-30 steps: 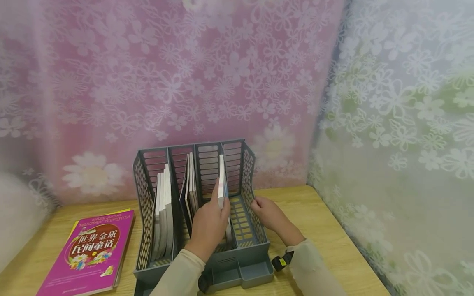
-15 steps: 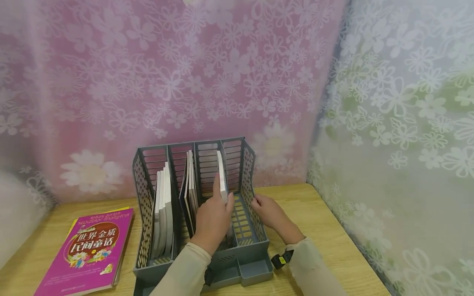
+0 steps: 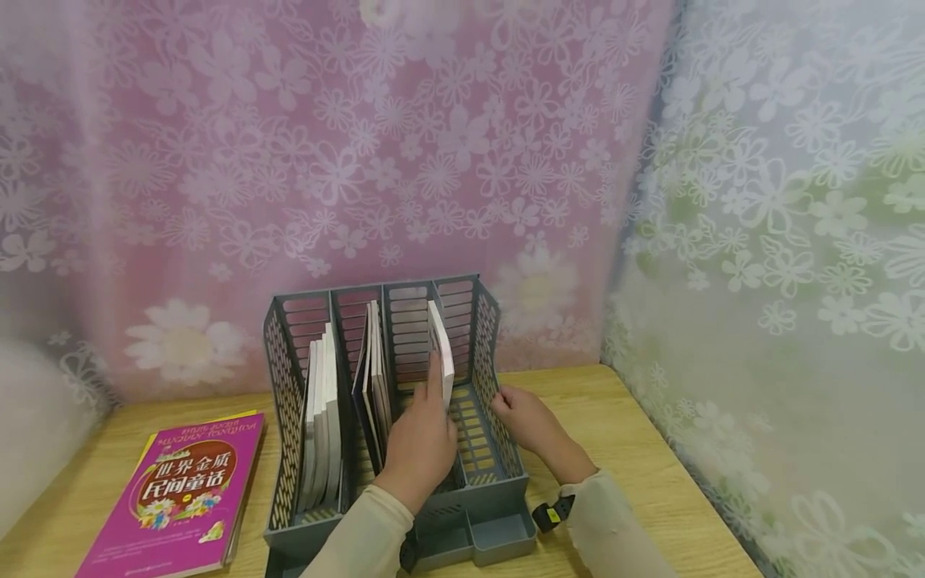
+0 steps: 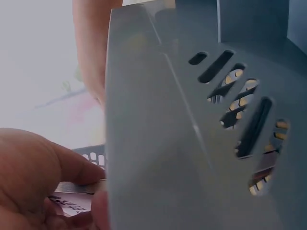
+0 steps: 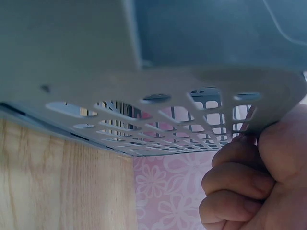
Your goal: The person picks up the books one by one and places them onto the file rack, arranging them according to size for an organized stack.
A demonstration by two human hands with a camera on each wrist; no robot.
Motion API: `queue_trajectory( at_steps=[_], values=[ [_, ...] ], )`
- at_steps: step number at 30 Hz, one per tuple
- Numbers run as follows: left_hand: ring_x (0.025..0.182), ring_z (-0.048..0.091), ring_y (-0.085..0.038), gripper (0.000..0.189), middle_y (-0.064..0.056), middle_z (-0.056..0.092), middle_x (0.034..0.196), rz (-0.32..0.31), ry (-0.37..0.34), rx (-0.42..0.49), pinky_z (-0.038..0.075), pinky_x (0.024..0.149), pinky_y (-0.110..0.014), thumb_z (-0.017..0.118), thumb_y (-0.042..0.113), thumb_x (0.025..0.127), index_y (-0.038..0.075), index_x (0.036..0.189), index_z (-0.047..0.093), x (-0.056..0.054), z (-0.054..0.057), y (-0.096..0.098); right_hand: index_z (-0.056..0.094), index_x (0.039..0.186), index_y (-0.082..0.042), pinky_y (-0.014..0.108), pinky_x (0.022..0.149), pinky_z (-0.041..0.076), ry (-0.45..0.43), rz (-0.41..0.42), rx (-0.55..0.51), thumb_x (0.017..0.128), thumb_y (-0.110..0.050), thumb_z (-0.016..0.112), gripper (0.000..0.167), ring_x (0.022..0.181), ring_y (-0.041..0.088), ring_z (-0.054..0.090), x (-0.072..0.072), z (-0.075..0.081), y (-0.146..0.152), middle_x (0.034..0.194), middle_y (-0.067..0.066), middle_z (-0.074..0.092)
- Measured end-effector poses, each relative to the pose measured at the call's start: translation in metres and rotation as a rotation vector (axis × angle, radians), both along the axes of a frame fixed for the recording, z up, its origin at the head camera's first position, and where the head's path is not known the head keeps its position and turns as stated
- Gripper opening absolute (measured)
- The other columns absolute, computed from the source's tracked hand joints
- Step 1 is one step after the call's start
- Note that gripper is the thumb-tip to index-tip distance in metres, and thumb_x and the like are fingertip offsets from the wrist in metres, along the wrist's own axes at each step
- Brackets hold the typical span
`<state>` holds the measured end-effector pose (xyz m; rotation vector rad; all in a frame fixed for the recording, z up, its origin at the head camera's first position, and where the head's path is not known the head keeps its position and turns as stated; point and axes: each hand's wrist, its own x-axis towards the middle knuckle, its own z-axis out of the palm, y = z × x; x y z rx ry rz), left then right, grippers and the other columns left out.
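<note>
A grey plastic desktop book rack (image 3: 426,507) with slatted compartments stands on the table. My left hand (image 3: 421,445) reaches into it and holds a thin white-edged book (image 3: 444,353) at the rightmost divider, index finger extended along the book's left face. In the left wrist view, thumb and fingers of the left hand (image 4: 29,177) lie on either side of the book (image 4: 72,206), partly hidden behind the rack's front (image 4: 144,96). Curled fingers of my right hand (image 3: 533,419) grip the rack's right side wall. The right wrist view shows that hand (image 5: 249,184) at the perforated wall's edge (image 5: 192,103).
Several upright books (image 3: 323,417) fill part of the leftmost compartment, and thinner ones (image 3: 374,377) lean in the one beside it. A magenta book (image 3: 177,498) lies left of the rack over a yellow-edged one. Flowered curtains (image 3: 433,160) hang behind the wooden table (image 3: 600,417).
The book in my left hand has swung its near edge to the right, and my index finger now lies along its left face. My right hand keeps its grip on the rack wall.
</note>
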<state>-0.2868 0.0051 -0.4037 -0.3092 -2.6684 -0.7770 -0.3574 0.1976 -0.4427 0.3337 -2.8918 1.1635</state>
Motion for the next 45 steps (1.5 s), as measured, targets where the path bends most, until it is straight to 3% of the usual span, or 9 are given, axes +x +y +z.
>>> queue_trajectory(
  at_steps=[7, 13, 18, 22, 25, 28, 34, 39, 45],
  values=[
    [0.049, 0.044, -0.015, 0.091, -0.027, 0.061, 0.123, 0.03, 0.021, -0.079, 0.035, 0.038, -0.028, 0.067, 0.005, 0.098, 0.007, 0.166, 0.008, -0.01, 0.005, -0.002, 0.044, 0.078, -0.012, 0.033, 0.055, 0.031, 0.01, 0.011, 0.006, 0.109, -0.023, 0.043, 0.032, 0.054, 0.018, 0.031, -0.005, 0.002, -0.008, 0.065, 0.003, 0.04],
    [0.047, 0.044, -0.015, 0.094, -0.029, 0.056, 0.137, 0.011, -0.093, -0.005, 0.036, 0.039, -0.03, 0.068, 0.013, 0.099, 0.008, 0.166, 0.002, -0.008, 0.008, -0.007, 0.044, 0.078, -0.012, 0.033, 0.055, 0.032, 0.003, -0.002, 0.015, 0.109, -0.025, 0.042, 0.033, 0.053, 0.018, 0.031, -0.006, 0.0, -0.01, 0.065, 0.002, 0.04],
    [0.04, 0.042, -0.014, 0.098, -0.029, 0.047, 0.152, -0.003, -0.182, 0.065, 0.034, 0.037, -0.029, 0.069, 0.025, 0.098, 0.008, 0.166, 0.0, 0.016, 0.011, -0.019, 0.045, 0.079, -0.012, 0.033, 0.055, 0.033, -0.011, 0.008, 0.011, 0.109, -0.025, 0.042, 0.033, 0.054, 0.018, 0.032, -0.004, -0.004, -0.011, 0.066, 0.002, 0.04],
    [0.043, 0.045, -0.011, 0.078, -0.02, 0.06, 0.14, -0.019, -0.185, -0.019, 0.037, 0.039, -0.029, 0.07, 0.034, 0.098, 0.007, 0.161, 0.033, 0.048, 0.029, -0.035, 0.044, 0.078, -0.013, 0.033, 0.055, 0.033, -0.007, 0.013, 0.011, 0.11, -0.025, 0.042, 0.035, 0.053, 0.017, 0.032, -0.003, -0.005, -0.012, 0.065, 0.002, 0.04],
    [0.048, 0.049, -0.006, 0.042, 0.001, 0.074, 0.103, -0.028, -0.151, -0.018, 0.039, 0.043, -0.028, 0.071, 0.035, 0.097, 0.014, 0.133, 0.066, 0.071, 0.049, -0.055, 0.043, 0.077, -0.012, 0.033, 0.055, 0.032, -0.003, 0.017, 0.011, 0.11, -0.024, 0.04, 0.035, 0.053, 0.018, 0.031, -0.003, -0.003, -0.012, 0.065, 0.003, 0.04],
    [0.058, 0.05, -0.001, 0.012, 0.016, 0.061, 0.075, 0.04, 0.006, 0.113, 0.041, 0.051, -0.025, 0.072, 0.024, 0.096, 0.021, 0.108, 0.07, 0.086, 0.061, -0.08, 0.042, 0.077, -0.012, 0.033, 0.055, 0.031, -0.02, 0.021, 0.015, 0.11, -0.024, 0.039, 0.035, 0.053, 0.018, 0.029, -0.002, -0.002, -0.01, 0.065, 0.003, 0.039],
    [0.07, 0.053, -0.004, 0.021, 0.004, 0.062, 0.084, 0.274, 0.37, 0.391, 0.043, 0.062, -0.016, 0.068, 0.003, 0.092, 0.009, 0.112, 0.062, 0.083, 0.057, -0.137, 0.042, 0.078, -0.012, 0.034, 0.056, 0.031, -0.028, 0.024, 0.006, 0.11, -0.025, 0.039, 0.035, 0.053, 0.018, 0.028, -0.004, 0.0, -0.008, 0.065, 0.003, 0.038],
    [0.082, 0.063, -0.015, 0.024, -0.007, 0.068, 0.099, 0.368, 0.162, 0.238, 0.047, 0.061, -0.03, 0.062, 0.016, 0.098, 0.008, 0.12, 0.063, 0.069, 0.054, -0.187, 0.042, 0.08, -0.011, 0.034, 0.056, 0.031, -0.042, 0.013, 0.031, 0.11, -0.025, 0.037, 0.034, 0.055, 0.018, 0.028, -0.002, -0.003, -0.006, 0.067, 0.004, 0.038],
    [0.109, 0.065, -0.045, 0.052, -0.028, 0.064, 0.128, 0.22, -0.258, -0.04, 0.053, 0.082, -0.059, 0.056, 0.035, 0.105, -0.003, 0.14, 0.057, 0.038, 0.032, -0.226, 0.042, 0.081, -0.011, 0.034, 0.056, 0.031, -0.051, -0.009, 0.025, 0.111, -0.026, 0.036, 0.034, 0.056, 0.018, 0.027, 0.001, 0.0, -0.003, 0.068, 0.005, 0.038]
  ],
)
